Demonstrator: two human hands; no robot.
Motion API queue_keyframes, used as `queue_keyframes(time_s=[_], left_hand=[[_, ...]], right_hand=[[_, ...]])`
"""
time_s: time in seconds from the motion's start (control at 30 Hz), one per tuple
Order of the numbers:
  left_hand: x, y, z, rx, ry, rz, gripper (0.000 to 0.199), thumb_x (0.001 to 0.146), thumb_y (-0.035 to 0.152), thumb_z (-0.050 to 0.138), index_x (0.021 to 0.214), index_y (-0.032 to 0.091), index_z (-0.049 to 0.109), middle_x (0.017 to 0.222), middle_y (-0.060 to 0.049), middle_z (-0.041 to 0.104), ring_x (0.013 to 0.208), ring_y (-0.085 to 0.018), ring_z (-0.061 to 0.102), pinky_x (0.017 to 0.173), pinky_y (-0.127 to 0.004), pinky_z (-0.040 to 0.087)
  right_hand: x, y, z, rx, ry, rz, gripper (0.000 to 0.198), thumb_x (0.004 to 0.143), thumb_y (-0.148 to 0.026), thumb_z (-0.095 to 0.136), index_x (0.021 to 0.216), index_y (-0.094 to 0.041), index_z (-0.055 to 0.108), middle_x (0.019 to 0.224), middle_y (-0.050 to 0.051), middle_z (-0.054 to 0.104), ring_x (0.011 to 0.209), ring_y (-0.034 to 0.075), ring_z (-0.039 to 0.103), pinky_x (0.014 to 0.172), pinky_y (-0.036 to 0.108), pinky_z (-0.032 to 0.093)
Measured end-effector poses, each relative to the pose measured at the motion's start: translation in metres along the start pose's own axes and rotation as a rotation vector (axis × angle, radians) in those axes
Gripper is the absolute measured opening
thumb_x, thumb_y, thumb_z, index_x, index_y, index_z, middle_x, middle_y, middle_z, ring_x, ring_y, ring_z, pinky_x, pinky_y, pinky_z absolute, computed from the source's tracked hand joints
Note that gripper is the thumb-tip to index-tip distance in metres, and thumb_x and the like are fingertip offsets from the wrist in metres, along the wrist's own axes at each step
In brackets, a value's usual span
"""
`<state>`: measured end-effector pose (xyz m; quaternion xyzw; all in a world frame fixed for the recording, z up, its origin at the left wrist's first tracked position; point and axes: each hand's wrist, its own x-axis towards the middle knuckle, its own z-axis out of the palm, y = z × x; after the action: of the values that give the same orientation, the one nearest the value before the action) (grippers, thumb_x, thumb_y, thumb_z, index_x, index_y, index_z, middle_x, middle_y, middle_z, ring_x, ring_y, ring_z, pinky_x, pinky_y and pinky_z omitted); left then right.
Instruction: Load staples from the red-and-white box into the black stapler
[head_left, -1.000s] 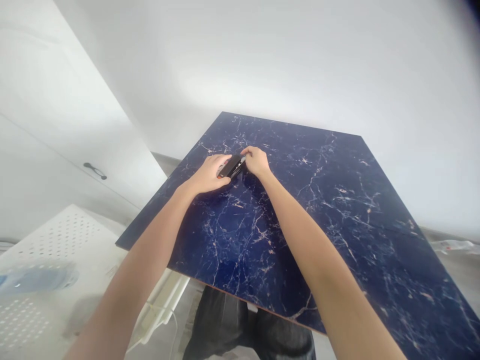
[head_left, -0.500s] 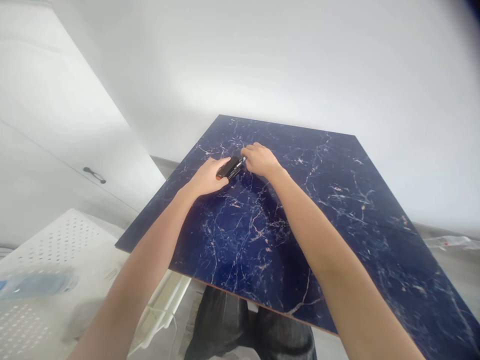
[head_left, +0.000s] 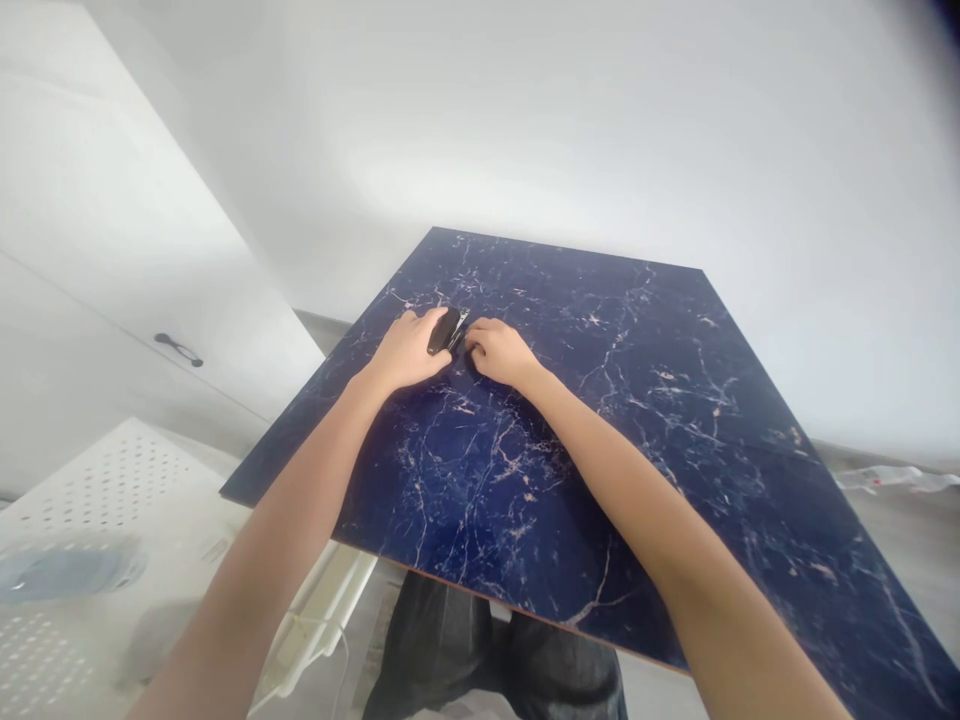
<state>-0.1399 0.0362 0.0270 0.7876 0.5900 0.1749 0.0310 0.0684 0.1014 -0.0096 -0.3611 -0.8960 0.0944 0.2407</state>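
Note:
My left hand (head_left: 409,350) is closed around a small black stapler (head_left: 445,332) with silvery metal parts along its right side. The stapler lies on its side or tilted, low over the dark blue marbled tabletop (head_left: 480,470); whether it touches the surface I cannot tell. Just to the right of it, my right hand (head_left: 501,352) has its fingers curled in, the fingertips near the stapler's metal side. Anything inside those curled fingers is hidden.
Behind the table rises a white wall (head_left: 562,130). To the left stands a white cabinet with a dark handle (head_left: 178,350). Lower left, a white perforated surface (head_left: 112,490) bears a clear bluish plastic item (head_left: 71,568). Crumpled clear plastic (head_left: 896,479) lies beyond the right edge.
My right hand has come nearer to me and slightly left, its fingers curling more. The stapler has turned in my left hand, and its metal parts point more upward.

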Motion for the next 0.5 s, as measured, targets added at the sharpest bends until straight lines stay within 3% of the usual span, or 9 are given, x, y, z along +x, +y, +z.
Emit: queue_keyframes(time_s=[0.07, 0.13, 0.23, 0.4, 0.5], left_hand=[[0.000, 0.000, 0.000, -0.008, -0.006, 0.011, 0.074, 0.086, 0.029, 0.065, 0.156, 0.019, 0.044, 0.129, -0.016, 0.067, 0.121, -0.041, 0.057, 0.103, -0.052, 0.047], [-0.001, -0.001, 0.000, -0.017, -0.013, 0.021, 0.073, 0.087, 0.029, 0.065, 0.156, 0.019, 0.043, 0.127, -0.015, 0.069, 0.119, -0.040, 0.058, 0.103, -0.051, 0.047], [-0.001, -0.002, 0.001, 0.000, -0.008, 0.027, 0.072, 0.087, 0.028, 0.064, 0.156, 0.018, 0.044, 0.128, -0.014, 0.069, 0.118, -0.039, 0.059, 0.101, -0.050, 0.048], [-0.002, 0.003, 0.003, 0.033, -0.012, 0.002, 0.073, 0.090, 0.028, 0.063, 0.158, 0.016, 0.041, 0.139, -0.017, 0.065, 0.125, -0.043, 0.056, 0.104, -0.054, 0.046], [-0.004, 0.008, 0.000, 0.059, -0.006, -0.011, 0.076, 0.092, 0.034, 0.063, 0.161, 0.017, 0.037, 0.146, -0.018, 0.061, 0.132, -0.045, 0.052, 0.110, -0.059, 0.042]], right_hand=[[0.009, 0.001, 0.003, 0.120, 0.099, 0.111, 0.029, 0.081, -0.007, 0.053, 0.097, -0.020, 0.074, 0.112, 0.009, 0.075, 0.106, 0.026, 0.068, 0.102, 0.039, 0.051], [0.022, 0.004, 0.004, 0.239, 0.181, 0.277, 0.043, 0.079, -0.007, 0.052, 0.116, -0.019, 0.071, 0.118, 0.010, 0.076, 0.108, 0.026, 0.069, 0.103, 0.041, 0.052], [0.041, 0.007, 0.008, 0.423, 0.136, 0.436, 0.065, 0.076, -0.005, 0.050, 0.139, -0.017, 0.059, 0.129, 0.012, 0.075, 0.117, 0.026, 0.069, 0.105, 0.041, 0.052], [0.042, 0.007, 0.015, 0.585, 0.028, 0.405, 0.060, 0.075, -0.007, 0.048, 0.131, -0.019, 0.063, 0.113, 0.006, 0.081, 0.105, 0.023, 0.074, 0.101, 0.040, 0.055], [0.032, 0.000, 0.012, 0.567, 0.087, 0.424, 0.054, 0.079, -0.011, 0.050, 0.130, -0.021, 0.063, 0.117, 0.006, 0.080, 0.101, 0.022, 0.074, 0.101, 0.040, 0.055]])
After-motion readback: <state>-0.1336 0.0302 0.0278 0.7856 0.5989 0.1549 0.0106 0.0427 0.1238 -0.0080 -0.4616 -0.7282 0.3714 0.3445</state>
